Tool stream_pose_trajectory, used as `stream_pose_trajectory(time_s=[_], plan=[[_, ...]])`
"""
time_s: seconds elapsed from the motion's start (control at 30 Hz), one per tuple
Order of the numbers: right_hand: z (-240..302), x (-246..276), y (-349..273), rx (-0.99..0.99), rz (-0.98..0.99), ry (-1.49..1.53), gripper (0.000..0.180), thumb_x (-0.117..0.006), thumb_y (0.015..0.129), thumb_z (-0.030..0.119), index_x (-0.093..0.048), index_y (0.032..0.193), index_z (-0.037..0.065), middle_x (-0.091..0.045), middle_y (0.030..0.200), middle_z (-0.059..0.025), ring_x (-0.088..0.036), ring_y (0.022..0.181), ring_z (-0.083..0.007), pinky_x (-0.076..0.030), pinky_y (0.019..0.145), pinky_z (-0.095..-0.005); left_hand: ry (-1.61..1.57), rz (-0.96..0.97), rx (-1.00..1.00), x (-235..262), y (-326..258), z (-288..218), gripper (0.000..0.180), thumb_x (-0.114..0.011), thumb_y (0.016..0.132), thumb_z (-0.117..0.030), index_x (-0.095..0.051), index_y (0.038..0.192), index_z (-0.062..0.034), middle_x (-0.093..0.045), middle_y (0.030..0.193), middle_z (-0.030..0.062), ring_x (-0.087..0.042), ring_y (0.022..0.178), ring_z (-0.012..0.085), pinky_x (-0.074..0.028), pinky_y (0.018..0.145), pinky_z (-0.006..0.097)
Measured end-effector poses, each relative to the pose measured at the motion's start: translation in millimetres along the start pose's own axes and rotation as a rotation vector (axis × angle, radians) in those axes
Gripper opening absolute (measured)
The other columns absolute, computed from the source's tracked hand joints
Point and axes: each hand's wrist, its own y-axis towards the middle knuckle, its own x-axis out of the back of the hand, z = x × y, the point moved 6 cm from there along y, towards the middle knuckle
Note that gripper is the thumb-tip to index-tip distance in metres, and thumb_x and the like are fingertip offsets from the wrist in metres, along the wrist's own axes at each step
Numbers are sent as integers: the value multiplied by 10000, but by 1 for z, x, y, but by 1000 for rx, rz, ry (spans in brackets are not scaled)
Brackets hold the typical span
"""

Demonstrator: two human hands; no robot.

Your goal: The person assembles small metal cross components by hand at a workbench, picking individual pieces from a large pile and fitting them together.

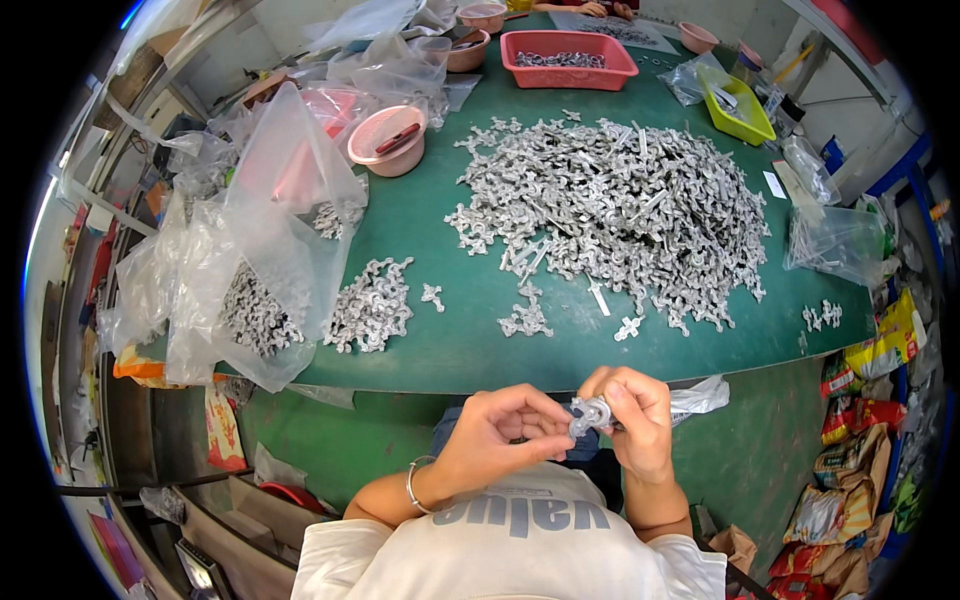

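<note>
Two hands close over the lap, left hand (497, 432) and right hand (634, 415) both pinching one small grey metal part (588, 414) between fingertips, green table (450, 345) beyond, big heap of grey parts (620, 205), red tray (567, 58) farthest.

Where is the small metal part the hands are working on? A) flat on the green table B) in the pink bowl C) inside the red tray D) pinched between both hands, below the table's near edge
D: the small metal part is pinched between the left hand and the right hand, held near the body below the near edge of the green table, apart from the big pile of metal parts.
</note>
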Motion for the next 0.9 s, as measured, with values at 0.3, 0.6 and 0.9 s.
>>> stream_pose_trajectory(time_s=[0.3, 0.6, 0.9], plan=[[1, -1, 0, 55, 27, -72, 254, -463, 890, 156, -555, 731, -20, -568, 728, -59, -411, 539, -56, -317, 494, -190, -10, 1, -29, 5, 1, 5, 196, -642, 743, 45, -553, 917, 62, -587, 845, 97, -591, 750, 123, -511, 685, 237], [26, -17, -4, 455, 36, -522, 142, -572, 815, 83, -555, 730, -30, -557, 702, -117, -521, 549, -191, -412, 506, -254, 305, -23, -300, -2, 2, -20, 327, -666, 695, 71, -550, 1000, 57, -519, 995, 136, -539, 897, 171, -468, 782, 265], [39, -26, -11, 624, -3, -747, 106, -633, 745, 67, -566, 723, -12, -544, 683, -98, -517, 496, -200, -397, 427, -262, 316, -26, -306, -5, 1, -19, 268, -648, 701, 83, -569, 956, 54, -524, 976, 134, -537, 883, 167, -465, 757, 265]])
